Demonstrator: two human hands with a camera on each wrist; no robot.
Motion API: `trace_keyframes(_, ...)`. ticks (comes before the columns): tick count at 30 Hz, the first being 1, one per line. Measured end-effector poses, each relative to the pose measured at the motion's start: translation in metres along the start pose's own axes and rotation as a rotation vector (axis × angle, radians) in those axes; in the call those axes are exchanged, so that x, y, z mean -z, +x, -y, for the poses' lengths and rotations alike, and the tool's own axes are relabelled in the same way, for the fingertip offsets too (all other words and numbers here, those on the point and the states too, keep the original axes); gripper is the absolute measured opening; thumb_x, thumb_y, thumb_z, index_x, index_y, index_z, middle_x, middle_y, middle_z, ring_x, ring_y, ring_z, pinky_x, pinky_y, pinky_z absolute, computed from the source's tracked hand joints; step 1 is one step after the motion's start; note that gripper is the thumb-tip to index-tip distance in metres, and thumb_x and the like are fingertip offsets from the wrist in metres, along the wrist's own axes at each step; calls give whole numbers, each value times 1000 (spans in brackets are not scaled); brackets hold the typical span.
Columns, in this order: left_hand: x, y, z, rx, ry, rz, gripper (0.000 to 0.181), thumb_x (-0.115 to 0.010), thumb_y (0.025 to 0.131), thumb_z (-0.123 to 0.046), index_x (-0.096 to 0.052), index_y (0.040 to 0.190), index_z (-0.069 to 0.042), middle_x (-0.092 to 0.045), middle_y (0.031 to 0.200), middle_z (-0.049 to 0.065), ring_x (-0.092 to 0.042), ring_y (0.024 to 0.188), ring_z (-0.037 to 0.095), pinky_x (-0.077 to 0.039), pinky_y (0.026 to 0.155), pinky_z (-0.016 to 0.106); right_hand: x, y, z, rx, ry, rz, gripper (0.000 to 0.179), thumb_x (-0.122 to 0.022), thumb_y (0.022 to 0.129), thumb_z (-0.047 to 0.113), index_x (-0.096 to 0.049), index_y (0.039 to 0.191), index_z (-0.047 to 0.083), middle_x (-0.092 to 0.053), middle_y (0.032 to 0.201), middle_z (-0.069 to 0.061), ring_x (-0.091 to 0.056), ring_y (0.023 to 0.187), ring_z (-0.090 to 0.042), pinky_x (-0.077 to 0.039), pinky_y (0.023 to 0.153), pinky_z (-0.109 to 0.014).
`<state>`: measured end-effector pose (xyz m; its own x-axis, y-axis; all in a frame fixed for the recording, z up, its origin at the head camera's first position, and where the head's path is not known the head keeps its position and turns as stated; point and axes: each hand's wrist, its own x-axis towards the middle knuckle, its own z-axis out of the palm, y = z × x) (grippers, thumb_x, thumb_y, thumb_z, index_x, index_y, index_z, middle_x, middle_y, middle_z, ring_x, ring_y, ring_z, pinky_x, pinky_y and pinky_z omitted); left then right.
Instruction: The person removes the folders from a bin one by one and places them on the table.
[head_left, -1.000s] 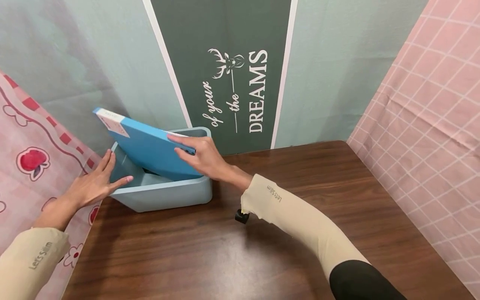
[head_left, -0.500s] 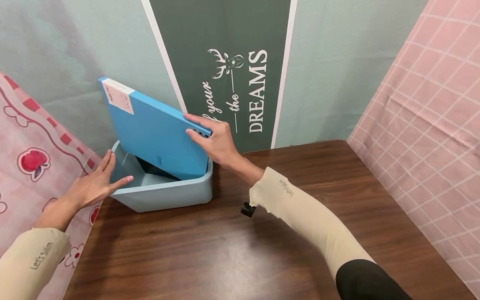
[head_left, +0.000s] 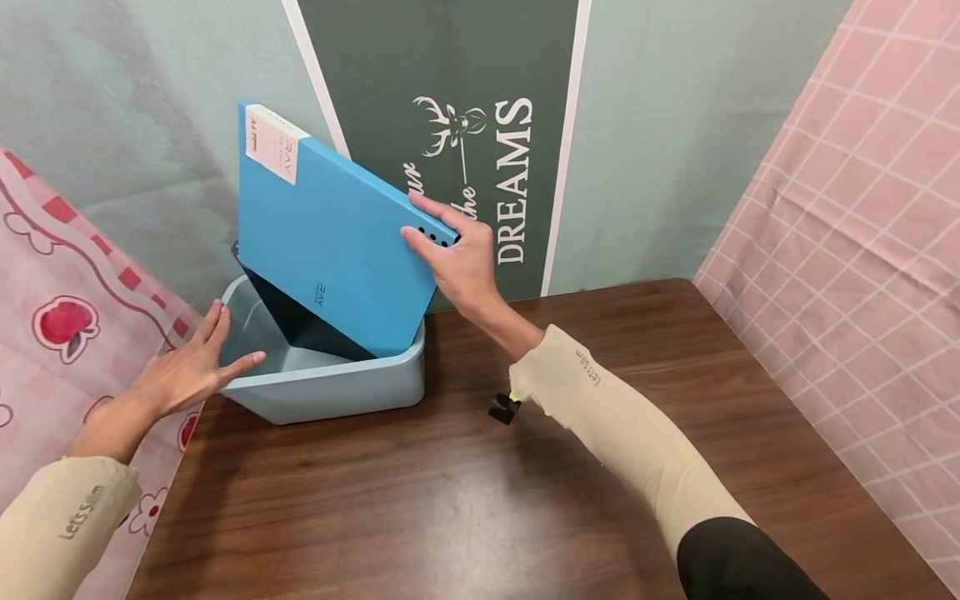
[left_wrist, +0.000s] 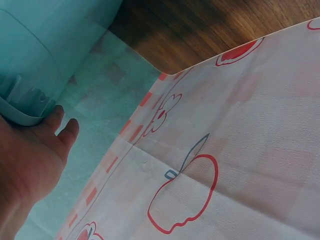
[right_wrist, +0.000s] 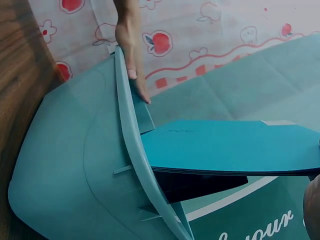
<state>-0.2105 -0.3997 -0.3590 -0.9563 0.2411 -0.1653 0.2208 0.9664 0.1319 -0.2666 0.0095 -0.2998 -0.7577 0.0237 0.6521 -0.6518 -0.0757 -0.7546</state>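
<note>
A blue file folder (head_left: pixel 330 242) with a white-and-pink label at its upper left corner stands tilted, its lower part inside a light blue plastic bin (head_left: pixel 337 392). My right hand (head_left: pixel 467 262) pinches the folder's upper right end, thumb on the front cover and fingers on the far side. A dark, flat thing (head_left: pixel 303 321) shows below and behind the folder; its kind is unclear. At the bin's left end, my left hand (head_left: pixel 180 375) rests on the rim with fingers extended. In the right wrist view, the folder (right_wrist: pixel 225 147) projects past the bin's rim (right_wrist: pixel 129 120).
The bin stands at the back left of the brown wooden table (head_left: pixel 465 500). Behind it hangs a green cloth (head_left: pixel 637 167) with white lettering. A pink fruit-patterned cloth (head_left: pixel 67 275) borders the left side, and a pink grid cloth (head_left: pixel 847 250) the right.
My right hand has raised the folder up and to the right, so more of its cover and the dark thing behind it show. My left hand stays on the bin's rim.
</note>
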Motion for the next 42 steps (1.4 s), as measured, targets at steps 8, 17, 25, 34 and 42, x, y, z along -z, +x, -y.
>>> trace_keyframes(8, -1, -2, -2, 3, -15, -3, 103, -44, 107, -62, 16, 164, 0, 22, 172, 26, -32, 141, 70, -53, 83, 67, 11, 5, 4, -59, 28, -71, 46, -87, 86, 5, -75, 131, 2, -76, 126, -16, -77, 103, -25, -64, 87, -37)
trace_keyframes(17, -1, -2, -5, 3, -23, -10, 104, -44, 106, -62, 16, 164, 0, 22, 172, 25, -29, 143, 69, -57, 74, 57, 34, 13, 11, -54, 9, -193, 47, -89, 85, 6, -76, 130, 4, -75, 125, -16, -75, 101, -27, -64, 87, -39)
trace_keyframes(25, -1, 0, -7, -4, -19, -18, 104, -45, 106, -62, 15, 164, 0, 20, 172, 25, -28, 144, 68, -50, 88, 72, 53, 15, 16, -70, 17, -273, 46, -89, 84, 4, -77, 129, 6, -75, 123, -16, -74, 103, -30, -64, 89, -40)
trace_keyframes(34, -2, -1, -8, -2, -24, -19, 104, -45, 106, -61, 15, 164, 0, 22, 172, 25, -26, 145, 68, -45, 93, 77, 71, 12, 4, 44, 2, -303, 40, -86, 86, 2, -78, 126, 3, -76, 123, -14, -73, 103, -28, -64, 88, -38)
trace_keyframes(42, -2, -1, -7, -2, -24, -24, 103, -44, 106, -61, 14, 164, 0, 22, 172, 25, -25, 145, 68, -45, 93, 77, 80, 8, -2, 144, 18, -288, 39, -83, 87, -3, -76, 125, -3, -77, 124, -18, -74, 113, -28, -61, 96, -40)
